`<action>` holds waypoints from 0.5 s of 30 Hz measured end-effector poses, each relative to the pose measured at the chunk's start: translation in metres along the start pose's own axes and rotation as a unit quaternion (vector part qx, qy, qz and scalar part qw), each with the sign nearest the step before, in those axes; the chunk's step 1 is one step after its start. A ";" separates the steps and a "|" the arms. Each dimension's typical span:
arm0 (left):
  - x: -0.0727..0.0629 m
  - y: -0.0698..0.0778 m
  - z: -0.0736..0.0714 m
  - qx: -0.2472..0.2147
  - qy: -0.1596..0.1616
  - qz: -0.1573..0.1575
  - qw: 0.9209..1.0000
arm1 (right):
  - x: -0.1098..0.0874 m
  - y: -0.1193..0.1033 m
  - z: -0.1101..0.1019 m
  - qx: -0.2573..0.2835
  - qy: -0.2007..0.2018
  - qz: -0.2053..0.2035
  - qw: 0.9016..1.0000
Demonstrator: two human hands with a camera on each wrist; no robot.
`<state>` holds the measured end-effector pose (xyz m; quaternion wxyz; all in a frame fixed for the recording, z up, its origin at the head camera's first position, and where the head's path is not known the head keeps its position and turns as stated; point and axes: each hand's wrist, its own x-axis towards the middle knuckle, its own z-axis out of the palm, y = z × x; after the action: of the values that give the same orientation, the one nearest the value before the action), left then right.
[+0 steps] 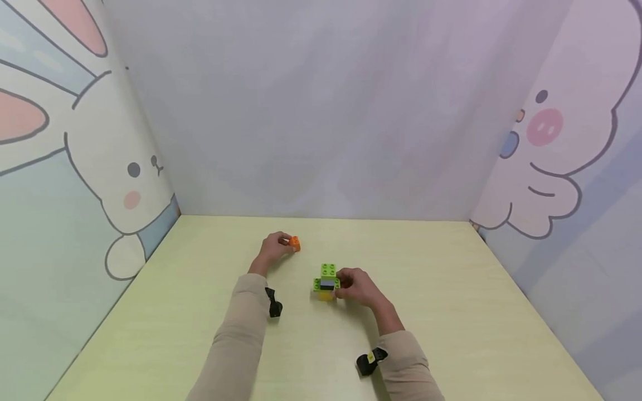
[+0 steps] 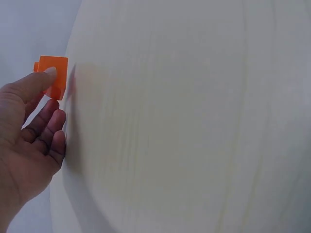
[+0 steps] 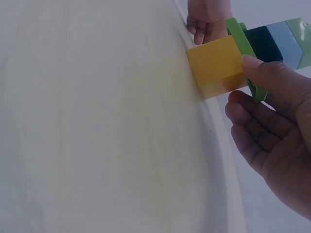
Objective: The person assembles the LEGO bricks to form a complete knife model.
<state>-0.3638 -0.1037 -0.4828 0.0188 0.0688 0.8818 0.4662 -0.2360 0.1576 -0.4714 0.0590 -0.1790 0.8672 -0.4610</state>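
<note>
Between thumb and forefinger my left hand (image 1: 273, 247) pinches an orange toy brick (image 1: 295, 243), towards the back of the table. In the left wrist view the thumb lies flat on one face of the orange brick (image 2: 54, 77), and the other fingers are curled below it. Nearer me, a stack of toy bricks (image 1: 328, 272) stands upright, with a yellow block (image 3: 217, 63) at its bottom, a flat green plate above, then dark and grey-blue layers and a lime green brick on top. My right hand (image 1: 360, 287) pinches the right end of the green plate (image 3: 240, 38).
The pale wooden table (image 1: 451, 312) is bordered by a plain curtain-like wall (image 1: 321, 111) at the back. Side panels carry a cartoon rabbit (image 1: 115, 184) on the left and another cartoon animal (image 1: 567, 111) on the right. Black wrist cameras sit on both sleeves.
</note>
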 end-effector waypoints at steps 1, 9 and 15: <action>-0.001 0.000 -0.001 -0.008 0.001 0.000 1.000 | 0.000 0.000 0.000 -0.002 -0.001 0.001 1.000; -0.005 0.000 -0.007 -0.056 -0.015 0.004 0.998 | -0.001 0.000 0.001 -0.009 -0.003 0.002 1.000; -0.007 0.001 -0.011 -0.058 -0.017 0.005 0.998 | 0.001 0.000 0.001 -0.007 -0.002 -0.013 1.000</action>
<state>-0.3582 -0.1128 -0.4756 0.0355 0.0796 0.8526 0.5152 -0.2365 0.1566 -0.4717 0.0533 -0.1913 0.8681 -0.4549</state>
